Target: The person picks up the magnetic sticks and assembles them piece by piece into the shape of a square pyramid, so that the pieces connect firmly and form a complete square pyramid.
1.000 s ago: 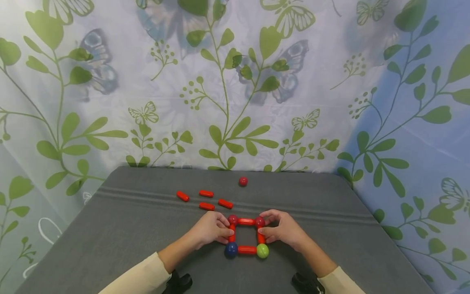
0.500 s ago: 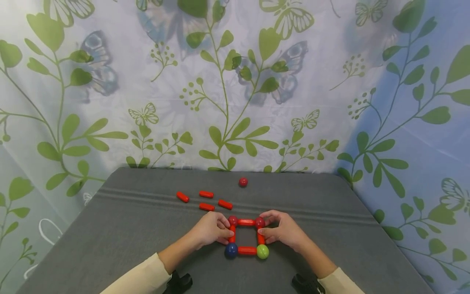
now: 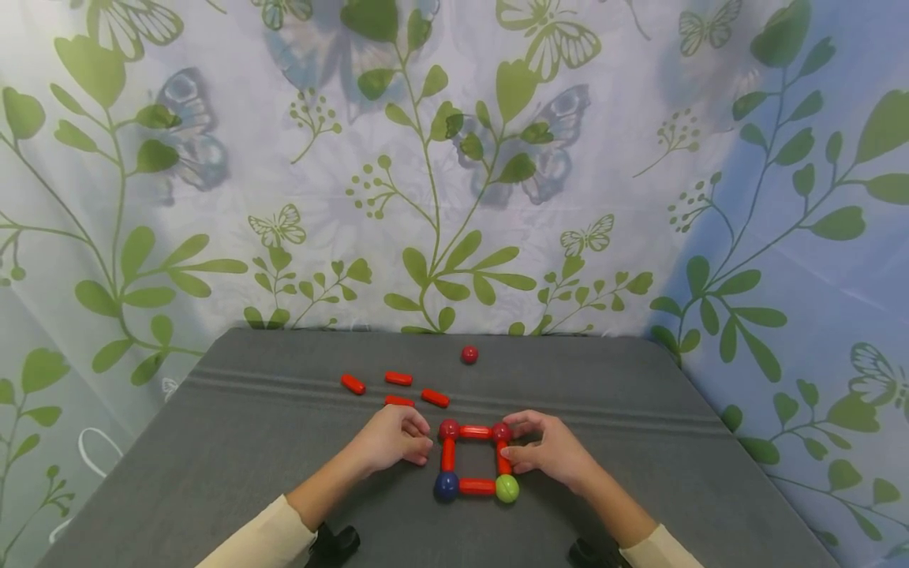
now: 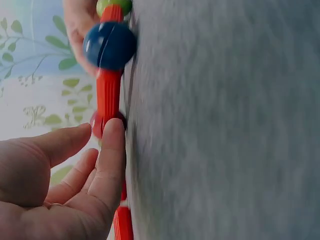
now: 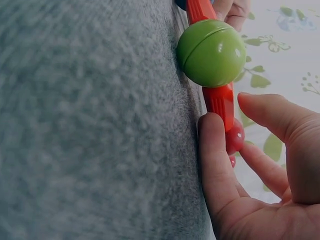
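A square of red rods and balls lies flat on the table in the head view. Its near corners are a blue ball (image 3: pixel 446 486) and a lime green ball (image 3: pixel 507 488); red balls (image 3: pixel 449 430) form the far ones. My left hand (image 3: pixel 387 442) is just left of the square, apart from the left rod (image 3: pixel 448 455), with nothing between thumb and fingers. Around the right rod (image 3: pixel 503 456) stand the thumb and fingers of my right hand (image 3: pixel 550 450). In the right wrist view, a fingertip (image 5: pixel 211 125) lies against this rod (image 5: pixel 220 102), the thumb slightly off it.
Several loose red rods (image 3: pixel 435 397) lie beyond my left hand, one partly hidden by it. Farther back sits a single red ball (image 3: pixel 469 354). The grey table (image 3: pixel 234 442) ends at a leaf-and-butterfly patterned curtain (image 3: pixel 319 173).
My left hand has let go of the square's left side and moved a little left. The right hand has stayed beside the right rod. The square keeps its shape and place.
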A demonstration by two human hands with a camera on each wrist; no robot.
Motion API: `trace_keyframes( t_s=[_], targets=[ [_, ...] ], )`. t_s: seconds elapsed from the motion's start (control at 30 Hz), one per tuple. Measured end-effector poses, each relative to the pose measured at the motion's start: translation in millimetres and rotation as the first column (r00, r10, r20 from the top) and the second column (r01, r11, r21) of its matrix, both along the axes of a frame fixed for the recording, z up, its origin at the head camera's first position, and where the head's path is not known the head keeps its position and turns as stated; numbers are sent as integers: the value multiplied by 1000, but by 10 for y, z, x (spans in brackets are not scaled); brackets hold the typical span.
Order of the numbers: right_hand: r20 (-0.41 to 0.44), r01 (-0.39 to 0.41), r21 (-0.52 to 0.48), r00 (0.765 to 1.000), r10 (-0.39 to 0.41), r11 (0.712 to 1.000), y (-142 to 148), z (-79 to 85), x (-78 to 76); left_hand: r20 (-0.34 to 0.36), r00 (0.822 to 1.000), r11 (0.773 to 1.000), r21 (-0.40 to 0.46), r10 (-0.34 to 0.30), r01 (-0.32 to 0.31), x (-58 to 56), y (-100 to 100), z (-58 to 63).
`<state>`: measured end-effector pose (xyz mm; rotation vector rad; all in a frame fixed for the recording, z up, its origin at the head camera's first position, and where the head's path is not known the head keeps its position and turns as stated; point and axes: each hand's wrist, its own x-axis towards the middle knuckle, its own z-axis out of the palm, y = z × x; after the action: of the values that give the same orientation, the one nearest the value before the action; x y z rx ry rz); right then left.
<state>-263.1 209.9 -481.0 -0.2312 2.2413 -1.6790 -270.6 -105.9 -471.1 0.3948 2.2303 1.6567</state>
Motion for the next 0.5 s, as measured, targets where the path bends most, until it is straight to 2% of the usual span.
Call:
trace_keyframes(
  t_s=[0.1, 0.2, 0.33, 0.5],
  targets=[
    [-4, -15, -11, 1000, 15, 1000, 20, 1, 15, -58, 998, 999, -46, 21, -24, -65, -117, 0],
    [-5, -27, -19, 1000, 27, 999, 33, 6, 24, -133, 989, 991, -108, 61, -76, -148, -252, 25],
    [-19, -29, -15, 999, 29, 999, 39, 6, 10, -246, 963, 966, -203, 111, -163, -289, -462, 85],
    [-49, -18, 11, 999, 19, 1000, 34, 4, -44, -356, 926, 926, -293, 124, -237, -470, -728, 171]
  ],
)
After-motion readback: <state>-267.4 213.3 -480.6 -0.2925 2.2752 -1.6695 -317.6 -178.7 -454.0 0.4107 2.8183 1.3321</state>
